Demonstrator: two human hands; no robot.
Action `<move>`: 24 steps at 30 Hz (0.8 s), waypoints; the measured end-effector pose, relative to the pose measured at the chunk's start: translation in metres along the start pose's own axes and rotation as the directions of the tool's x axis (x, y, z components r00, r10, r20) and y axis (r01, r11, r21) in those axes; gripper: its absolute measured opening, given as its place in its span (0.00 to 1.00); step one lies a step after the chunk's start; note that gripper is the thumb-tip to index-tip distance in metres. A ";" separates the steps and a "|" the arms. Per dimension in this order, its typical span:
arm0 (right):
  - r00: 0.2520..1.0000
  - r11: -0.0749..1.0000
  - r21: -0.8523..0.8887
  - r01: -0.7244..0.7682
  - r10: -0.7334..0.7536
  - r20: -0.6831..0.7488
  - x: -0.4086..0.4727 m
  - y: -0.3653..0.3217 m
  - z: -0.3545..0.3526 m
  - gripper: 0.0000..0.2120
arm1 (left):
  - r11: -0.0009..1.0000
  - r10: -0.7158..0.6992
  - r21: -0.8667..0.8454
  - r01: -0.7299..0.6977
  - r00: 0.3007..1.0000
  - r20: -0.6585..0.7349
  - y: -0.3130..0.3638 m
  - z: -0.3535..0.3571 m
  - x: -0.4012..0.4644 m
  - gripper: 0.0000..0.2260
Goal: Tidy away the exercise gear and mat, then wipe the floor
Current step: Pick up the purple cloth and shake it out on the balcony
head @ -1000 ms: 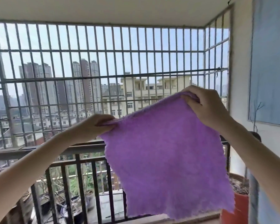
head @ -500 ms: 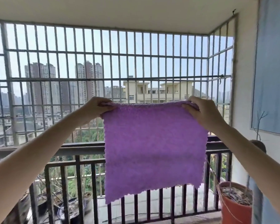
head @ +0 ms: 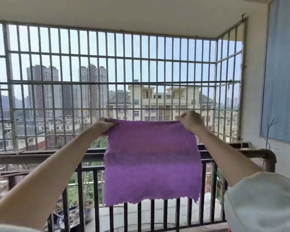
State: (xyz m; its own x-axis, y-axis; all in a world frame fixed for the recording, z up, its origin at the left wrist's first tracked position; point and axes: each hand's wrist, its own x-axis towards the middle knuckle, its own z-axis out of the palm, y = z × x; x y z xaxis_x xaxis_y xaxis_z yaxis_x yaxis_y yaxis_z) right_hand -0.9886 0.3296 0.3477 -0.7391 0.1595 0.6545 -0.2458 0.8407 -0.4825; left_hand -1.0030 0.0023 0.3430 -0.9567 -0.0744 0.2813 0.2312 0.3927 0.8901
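Head view of a balcony. A purple microfibre cloth [head: 151, 161] hangs flat and nearly square at the centre of the frame, held up by its two top corners in front of the dark metal railing [head: 90, 155]. The left hand [head: 104, 126], at centre left, has its fingers closed on the upper left corner of the cloth; the right hand [head: 191, 121], at centre right, has its fingers pinched on the upper right corner. Both bare forearms reach in from the lower corners of the frame, and a white sleeve [head: 264, 203] fills the lower right. The top edge of the cloth is pulled taut and roughly level between the hands; its scalloped bottom edge hangs free in front of the railing bars, low in the frame. Behind the railing a grey security grille [head: 141, 64] spans the upper half of the frame, with apartment blocks beyond it. A blue curtain [head: 283, 72] occupies the upper right, and potted plants [head: 77, 213] stand at the lower left behind the railing bars.
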 end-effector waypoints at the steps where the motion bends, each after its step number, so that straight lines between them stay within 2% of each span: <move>1: 0.992 0.995 -0.083 -0.063 0.071 0.104 0.001 0.008 0.007 0.13 | 0.995 -0.013 0.099 0.013 1.000 -0.004 -0.008 0.004 0.005 0.15; 3: 0.946 0.968 -0.189 -0.166 0.211 0.248 -0.001 0.021 0.017 0.15 | 0.966 -0.009 0.259 0.005 1.000 0.015 -0.019 0.011 0.013 0.14; 5: 0.907 0.951 -0.225 -0.212 0.277 0.317 -0.005 0.030 0.024 0.17 | 0.930 -0.002 0.368 -0.015 0.999 0.047 -0.024 0.017 0.014 0.12; 7: 0.884 0.941 -0.273 -0.202 0.295 0.363 -0.007 0.035 0.028 0.16 | 0.893 -0.013 0.450 -0.025 0.997 0.081 -0.027 0.022 0.013 0.11; 9: 0.848 0.931 -0.306 -0.199 0.320 0.423 -0.006 0.038 0.031 0.21 | 0.859 -0.031 0.511 -0.022 0.995 0.095 -0.031 0.024 0.014 0.12; 12: 0.802 0.925 -0.321 -0.202 0.345 0.488 -0.007 0.038 0.028 0.20 | 0.794 -0.072 0.608 -0.016 0.990 0.120 -0.036 0.026 0.014 0.12; 15: 0.796 0.919 -0.355 -0.170 0.340 0.500 -0.010 0.035 0.026 0.22 | 0.717 -0.064 0.695 -0.062 0.986 0.155 -0.034 0.027 0.011 0.07; 17: 0.810 0.911 -0.383 -0.157 0.340 0.477 -0.010 0.035 0.025 0.25 | 0.682 0.030 0.722 -0.116 0.991 0.130 -0.029 0.025 0.009 0.09; 19: 0.802 0.914 -0.368 -0.172 0.347 0.487 -0.010 0.034 0.021 0.26 | 0.696 0.086 0.702 -0.150 0.988 0.126 -0.021 0.023 0.007 0.09; 22: 0.791 0.923 -0.350 -0.162 0.333 0.513 -0.009 0.029 0.015 0.23 | 0.732 0.068 0.668 -0.135 0.990 0.125 -0.010 0.022 0.000 0.07; 24: 0.792 0.943 -0.314 -0.110 0.274 0.545 -0.012 0.024 0.010 0.20 | 0.771 0.084 0.616 -0.161 0.985 0.153 -0.003 0.023 -0.011 0.04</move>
State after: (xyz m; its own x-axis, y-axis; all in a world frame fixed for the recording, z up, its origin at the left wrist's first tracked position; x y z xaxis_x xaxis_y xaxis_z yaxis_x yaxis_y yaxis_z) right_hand -0.9924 0.3427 0.3224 -0.9948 0.0747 0.0692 0.0464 0.9375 -0.3449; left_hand -0.9969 0.0230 0.3293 -0.9498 0.1001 0.2965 0.2238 0.8796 0.4199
